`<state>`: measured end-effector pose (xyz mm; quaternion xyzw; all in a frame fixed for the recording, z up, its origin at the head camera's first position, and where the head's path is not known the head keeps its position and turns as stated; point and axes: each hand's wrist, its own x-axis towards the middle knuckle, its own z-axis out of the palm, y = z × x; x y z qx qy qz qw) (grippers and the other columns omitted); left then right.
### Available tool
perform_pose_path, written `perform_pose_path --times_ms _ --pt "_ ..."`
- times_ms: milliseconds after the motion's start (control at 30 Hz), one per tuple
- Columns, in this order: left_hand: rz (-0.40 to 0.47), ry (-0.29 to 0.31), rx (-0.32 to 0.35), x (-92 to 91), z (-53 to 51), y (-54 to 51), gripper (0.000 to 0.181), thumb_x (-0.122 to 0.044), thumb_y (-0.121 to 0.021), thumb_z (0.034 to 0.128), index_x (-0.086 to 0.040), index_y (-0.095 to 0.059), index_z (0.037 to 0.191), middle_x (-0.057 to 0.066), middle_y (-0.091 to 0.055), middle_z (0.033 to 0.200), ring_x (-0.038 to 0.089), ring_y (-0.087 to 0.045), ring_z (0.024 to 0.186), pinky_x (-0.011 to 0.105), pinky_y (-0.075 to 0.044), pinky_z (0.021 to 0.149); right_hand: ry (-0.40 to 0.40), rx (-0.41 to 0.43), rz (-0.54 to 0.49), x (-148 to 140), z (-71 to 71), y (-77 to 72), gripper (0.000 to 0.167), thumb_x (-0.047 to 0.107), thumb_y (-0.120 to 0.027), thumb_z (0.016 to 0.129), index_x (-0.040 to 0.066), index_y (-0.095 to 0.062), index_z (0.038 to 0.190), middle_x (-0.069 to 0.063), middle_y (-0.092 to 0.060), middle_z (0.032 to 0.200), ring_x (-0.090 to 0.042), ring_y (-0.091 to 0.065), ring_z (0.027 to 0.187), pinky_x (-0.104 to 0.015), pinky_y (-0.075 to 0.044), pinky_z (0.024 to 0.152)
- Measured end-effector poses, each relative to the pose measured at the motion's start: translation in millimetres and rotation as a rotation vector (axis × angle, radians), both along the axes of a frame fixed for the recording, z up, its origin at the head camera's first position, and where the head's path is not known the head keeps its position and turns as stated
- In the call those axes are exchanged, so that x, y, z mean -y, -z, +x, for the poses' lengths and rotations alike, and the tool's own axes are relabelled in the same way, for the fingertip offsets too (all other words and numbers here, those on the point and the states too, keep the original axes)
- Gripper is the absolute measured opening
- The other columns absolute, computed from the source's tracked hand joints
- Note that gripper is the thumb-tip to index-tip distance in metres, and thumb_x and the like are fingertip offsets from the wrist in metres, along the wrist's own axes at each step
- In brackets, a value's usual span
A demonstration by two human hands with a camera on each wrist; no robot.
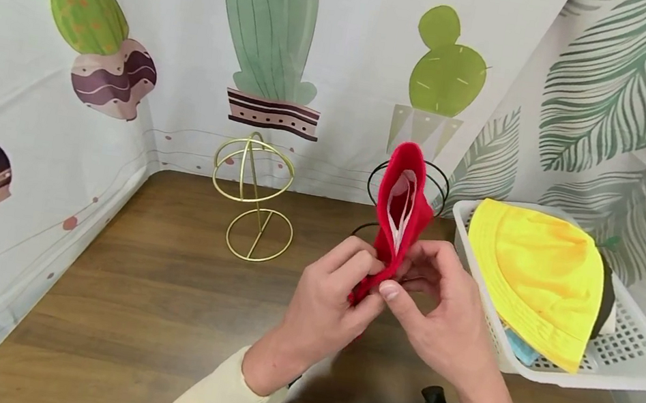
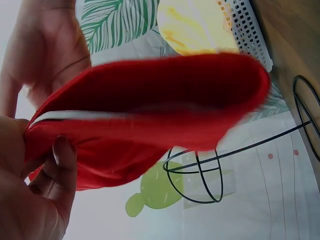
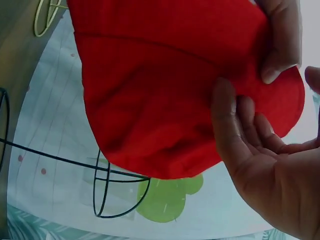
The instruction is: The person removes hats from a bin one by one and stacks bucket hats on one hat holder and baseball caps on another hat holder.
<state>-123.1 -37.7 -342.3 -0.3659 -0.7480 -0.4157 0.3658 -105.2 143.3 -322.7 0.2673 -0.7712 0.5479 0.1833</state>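
A red cloth hat [image 1: 388, 190], folded so that its opening and white inner band show, is held up above the table in the head view. The left hand [image 1: 329, 299] pinches its near edge with curled fingers. Beside it the right hand [image 1: 448, 315] touches the cloth, its thumb near the edge and its fingers partly bent. In the left wrist view the red hat [image 2: 150, 130] stretches across, its edge between the left hand's fingers and thumb. The right wrist view shows the right hand's fingers [image 3: 227, 115] lying against the hat's red side [image 3: 150, 100].
A gold wire stand [image 1: 262, 210] stands at the table's back. Behind the red hat is a black wire stand [image 1: 444, 190]. On the right, a white basket [image 1: 634, 369] holds a yellow hat [image 1: 541, 280] and other cloth items. Printed curtains hang behind the wooden table [image 1: 158, 316].
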Motion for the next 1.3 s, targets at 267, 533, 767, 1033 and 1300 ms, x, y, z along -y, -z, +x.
perform_pose_path --times_ms 267,533,767,1033,1300 --pt "-0.042 -0.013 -0.032 -3.8 0.2 1.6 0.014 -0.009 -0.075 0.0912 -0.01 -0.065 0.101 0.002 -0.064 0.102 0.012 -0.059 0.088 0.016 -0.053 0.076 -0.02 0.044 0.035 3 1.3 -1.6 0.048 -0.001 -0.074 0.094 0.006 -0.053 0.136 -0.002 -0.066 0.128 -0.02 -0.07 0.106 -0.027 -0.062 0.088" --pt "0.017 0.109 0.082 -1.5 -2.3 1.6 0.031 -0.008 -0.08 0.0846 -0.01 -0.058 0.107 0.003 -0.06 0.105 0.01 -0.056 0.082 0.015 -0.053 0.07 -0.075 0.081 -0.019 3 4.9 -2.6 0.044 -0.005 -0.066 0.098 0.006 -0.053 0.138 -0.002 -0.064 0.129 -0.023 -0.069 0.109 -0.031 -0.061 0.092" --pt "0.09 0.336 0.252 6.5 -6.5 -2.1 0.045 -0.009 -0.087 0.0811 -0.008 -0.059 0.116 0.005 -0.061 0.109 0.014 -0.06 0.088 0.023 -0.059 0.071 -0.101 0.054 -0.032 -2 5.5 -4.7 0.042 -0.01 -0.062 0.096 0.003 -0.056 0.136 -0.004 -0.065 0.126 -0.025 -0.069 0.106 -0.031 -0.063 0.085" --pt "0.144 0.423 0.416 12.6 -10.1 -3.4 0.048 -0.01 -0.093 0.0811 -0.01 -0.062 0.118 0.003 -0.062 0.107 0.019 -0.063 0.092 0.033 -0.062 0.07 -0.126 0.051 -0.045 -4 3.7 -5.6 0.042 -0.014 -0.057 0.095 0.001 -0.059 0.134 -0.005 -0.066 0.124 -0.026 -0.069 0.106 -0.032 -0.064 0.082" --pt "0.121 0.429 0.474 15.0 -10.5 -1.6 0.042 -0.013 -0.09 0.085 -0.012 -0.063 0.117 0.002 -0.063 0.106 0.018 -0.064 0.091 0.037 -0.064 0.071 -0.06 0.081 -0.085 -2 3.0 -2.9 0.039 -0.014 -0.062 0.093 0.004 -0.065 0.127 -0.005 -0.07 0.115 -0.025 -0.07 0.096 -0.029 -0.064 0.081"
